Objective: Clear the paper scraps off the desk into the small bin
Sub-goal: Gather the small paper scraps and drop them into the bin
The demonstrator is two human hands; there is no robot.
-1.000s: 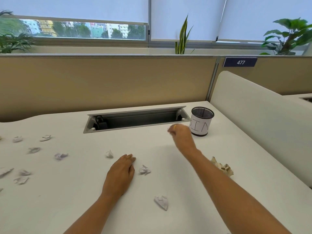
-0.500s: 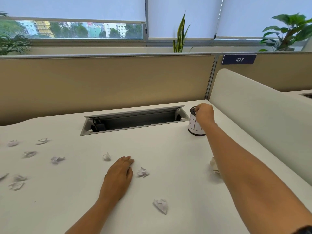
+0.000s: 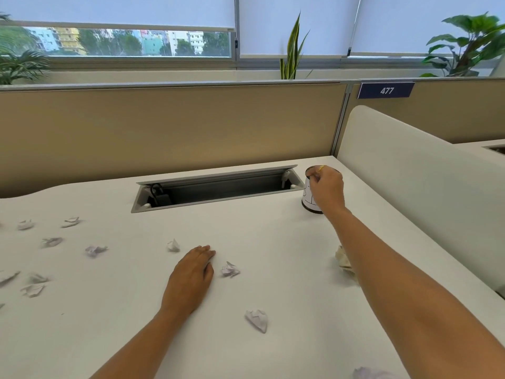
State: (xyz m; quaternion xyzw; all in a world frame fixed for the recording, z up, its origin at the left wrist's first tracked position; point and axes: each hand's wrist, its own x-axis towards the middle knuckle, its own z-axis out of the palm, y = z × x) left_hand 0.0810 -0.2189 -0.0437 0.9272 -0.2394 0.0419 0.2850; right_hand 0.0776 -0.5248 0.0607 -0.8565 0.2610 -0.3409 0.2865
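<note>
Your right hand [image 3: 326, 188] is out over the bin [image 3: 309, 202], knuckles up, with the fingers curled down at the bin's rim. The hand covers most of the bin's mouth and front, so you cannot tell whether those fingers pinch anything or hold nothing. The bin stands upright near the far right corner of the desk [image 3: 114, 324], just right of the cable tray [image 3: 218, 187] and near the white side panel [image 3: 410, 181].

Your left hand [image 3: 191, 277] lies palm down on the desk with its fingers straight and together, holding nothing.

Many scraps [image 3: 95, 250] lie on the desk. 1 scrap [image 3: 230, 269] sits just right of your left fingers, apart from them. Another scrap [image 3: 173, 245] sits just left of your left fingertips, also not touching. A 3rd scrap [image 3: 257, 320] lies nearer you, between your 2 forearms. The rest are scattered well to the left of your left hand, reaching the frame's edge, and they look blurred. A tan wad [image 3: 343, 259] lies beside your right forearm, partly hidden behind it. 1 more pale scrap [image 3: 367, 374] is cut off by the bottom edge.

The cable tray is open, with a black plug [image 3: 159, 196] at its left end. A tan partition [image 3: 164, 127] rises behind the desk. A sign [image 3: 386, 90] reading 477 is fixed to the next partition on the right. Plants [image 3: 293, 47] stand by the window beyond.
</note>
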